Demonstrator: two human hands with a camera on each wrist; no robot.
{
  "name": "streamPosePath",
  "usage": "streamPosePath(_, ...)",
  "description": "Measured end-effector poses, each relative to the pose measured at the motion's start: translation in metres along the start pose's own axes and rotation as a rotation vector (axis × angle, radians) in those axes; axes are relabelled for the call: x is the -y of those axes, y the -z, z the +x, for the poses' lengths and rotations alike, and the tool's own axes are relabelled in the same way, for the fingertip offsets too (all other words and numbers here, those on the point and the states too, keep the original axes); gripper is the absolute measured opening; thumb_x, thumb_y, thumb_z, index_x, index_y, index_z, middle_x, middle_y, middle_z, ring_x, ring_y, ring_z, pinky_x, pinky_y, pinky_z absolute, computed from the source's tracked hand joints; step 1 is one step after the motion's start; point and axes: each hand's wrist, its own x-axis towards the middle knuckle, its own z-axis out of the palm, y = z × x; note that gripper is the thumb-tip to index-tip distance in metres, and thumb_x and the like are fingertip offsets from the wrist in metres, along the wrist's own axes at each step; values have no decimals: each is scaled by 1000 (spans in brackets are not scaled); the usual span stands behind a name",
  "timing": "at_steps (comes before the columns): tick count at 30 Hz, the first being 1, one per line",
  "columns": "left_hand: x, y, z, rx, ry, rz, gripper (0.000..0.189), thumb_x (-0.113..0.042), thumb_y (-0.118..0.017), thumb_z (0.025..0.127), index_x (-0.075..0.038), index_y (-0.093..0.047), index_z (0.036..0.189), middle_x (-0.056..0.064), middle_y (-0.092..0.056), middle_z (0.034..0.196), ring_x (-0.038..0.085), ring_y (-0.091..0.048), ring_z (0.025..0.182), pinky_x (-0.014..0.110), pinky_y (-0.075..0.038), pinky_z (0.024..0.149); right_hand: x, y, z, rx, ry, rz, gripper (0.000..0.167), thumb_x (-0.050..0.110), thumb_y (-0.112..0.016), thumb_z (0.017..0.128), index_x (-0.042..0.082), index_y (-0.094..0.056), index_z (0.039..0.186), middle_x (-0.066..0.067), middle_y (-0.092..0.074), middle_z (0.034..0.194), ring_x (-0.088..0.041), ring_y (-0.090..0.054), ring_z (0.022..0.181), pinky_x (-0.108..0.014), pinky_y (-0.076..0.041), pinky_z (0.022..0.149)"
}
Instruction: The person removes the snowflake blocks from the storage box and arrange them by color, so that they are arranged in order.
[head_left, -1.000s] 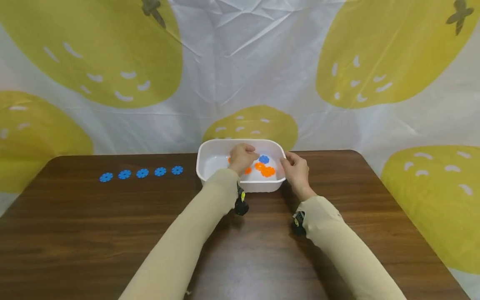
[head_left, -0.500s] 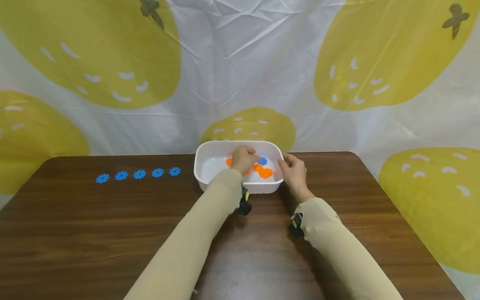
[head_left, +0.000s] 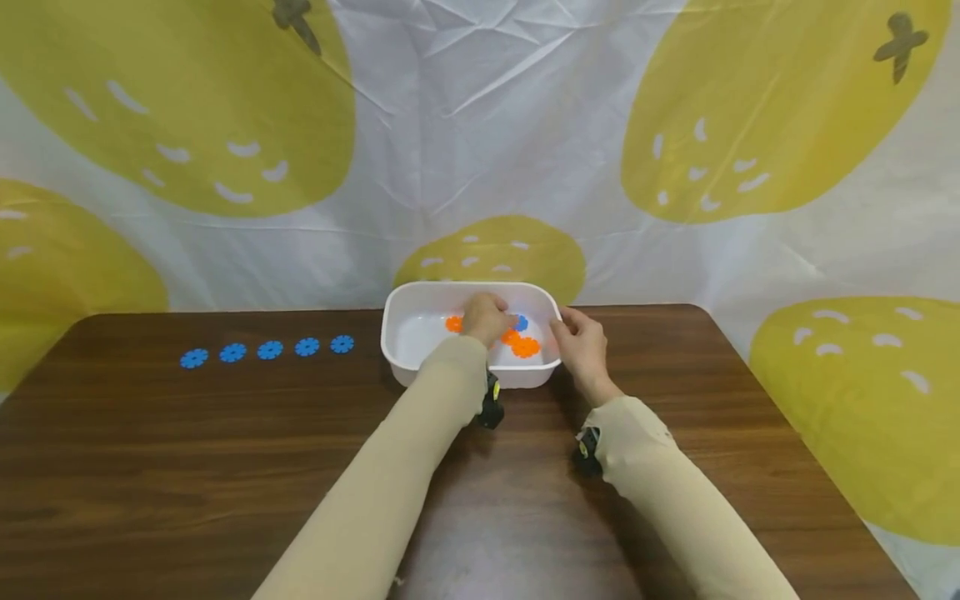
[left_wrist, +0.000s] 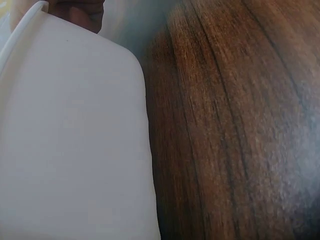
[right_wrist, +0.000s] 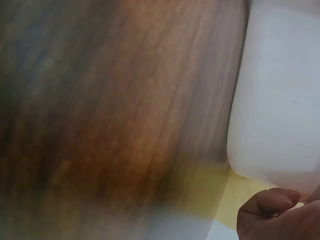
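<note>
A white plastic tub [head_left: 408, 333] stands at the back of the table with several flower-shaped plastic discs in it. My left hand [head_left: 485, 318] reaches down inside, its fingertips at the left side of a blue disc [head_left: 522, 322] and partly covering it. Whether they pinch the disc is hidden. Orange discs lie around the hand, one [head_left: 453, 324] to its left and another [head_left: 527, 347] to its right. My right hand [head_left: 583, 343] grips the tub's right rim between thumb and fingers; in the right wrist view, its curled fingers [right_wrist: 267, 204] show at the tub's corner.
Several blue discs lie in a row on the brown wooden table [head_left: 187, 450], left of the tub; the nearest blue disc [head_left: 342, 344] is close to its left end. A white curtain [head_left: 480, 150] with yellow fruit prints hangs right behind the table.
My left hand has shifted slightly right inside the tub, now covering part of the blue disc and baring an orange one on its left. My right hand stays on the rim.
</note>
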Motion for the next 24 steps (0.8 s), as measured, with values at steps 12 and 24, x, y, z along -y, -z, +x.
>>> streamPosePath(12,0,-5,0,-14,19,62,29,-16,-74,79,-4,-68,105,10,-66,106,26,-58,101,32,-45,92,0,0,-1,4,3,20,35,19,-54,94,5,-59,126,-18,-65,113,-25,-58,96,-35,-51,85)
streamPosePath(24,-2,-8,1,4,-18,133,31,-18,-74,79,-4,-68,107,9,-67,108,26,-60,103,32,-45,94,0,1,-1,-22,32,7,34,19,-57,92,5,-61,123,-19,-66,104,-26,-57,93,-32,-49,81)
